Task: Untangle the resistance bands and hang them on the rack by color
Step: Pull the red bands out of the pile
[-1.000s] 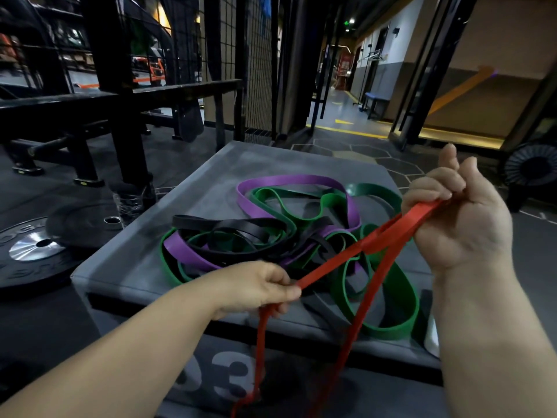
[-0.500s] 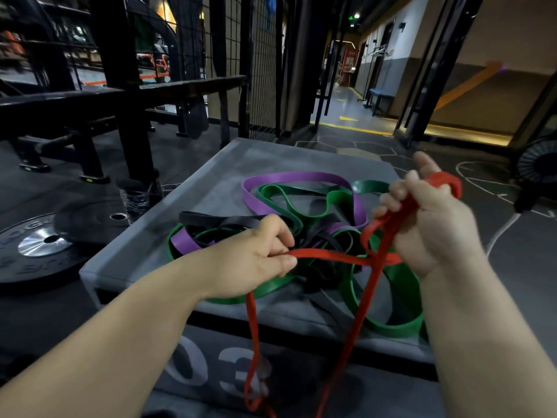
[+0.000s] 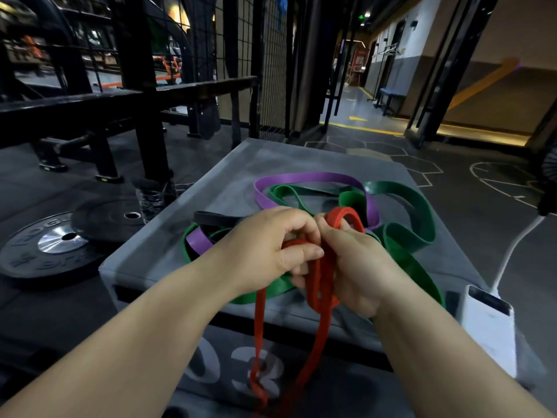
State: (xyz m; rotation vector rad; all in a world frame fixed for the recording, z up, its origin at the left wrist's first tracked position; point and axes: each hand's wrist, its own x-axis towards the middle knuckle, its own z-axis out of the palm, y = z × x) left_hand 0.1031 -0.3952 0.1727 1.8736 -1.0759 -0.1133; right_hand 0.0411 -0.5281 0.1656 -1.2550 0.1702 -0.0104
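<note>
Left grip (image 3: 271, 245) and right grip (image 3: 358, 267) touch, both pinching red band (image 3: 322, 282) bunched between them, loops hanging below; earlier grips were apart, band stretched.

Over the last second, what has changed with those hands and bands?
The right hand, which had the red rubber band stretched out rightward, moved in to the left hand, gathering it into loops; both still grip it. The purple band, green band and black band on the grey padded box stayed put.
</note>
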